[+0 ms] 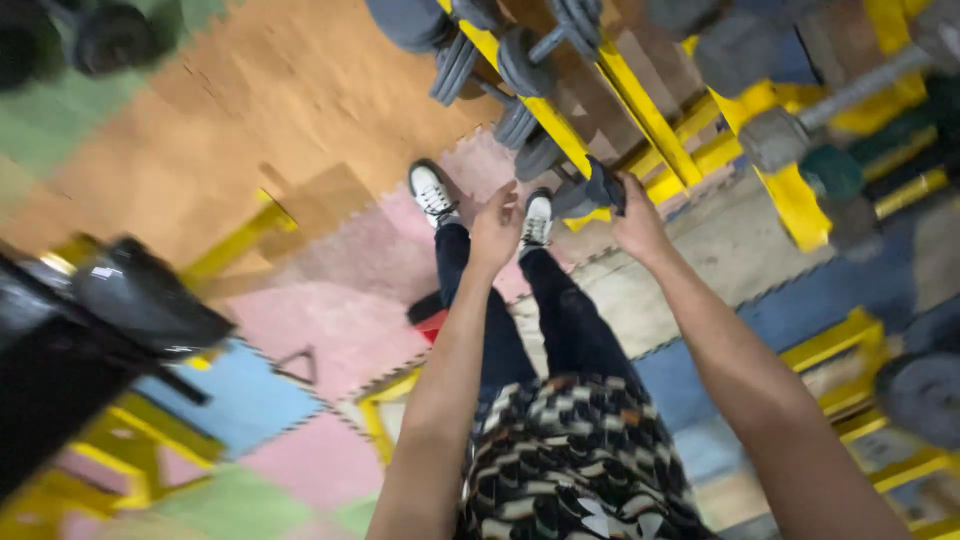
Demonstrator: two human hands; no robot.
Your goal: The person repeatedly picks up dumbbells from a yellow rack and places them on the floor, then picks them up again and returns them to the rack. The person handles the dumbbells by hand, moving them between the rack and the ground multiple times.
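I look straight down at my legs in dark trousers and white shoes [432, 190] on coloured foam floor mats. My right hand [636, 222] is shut on a small grey dumbbell [590, 194], held just in front of a yellow rack [560, 130]. My left hand [495, 228] hangs over my shoes with its fingers loosely apart and nothing in it. A patterned black, white and brown top covers my torso at the bottom of the view.
The yellow rack carries several grey dumbbells [520, 70] across the top. More weights [790, 135] lie on yellow frames [800, 210] at right. A black padded bench [140, 295] stands at left. A red object [432, 322] lies behind my left leg.
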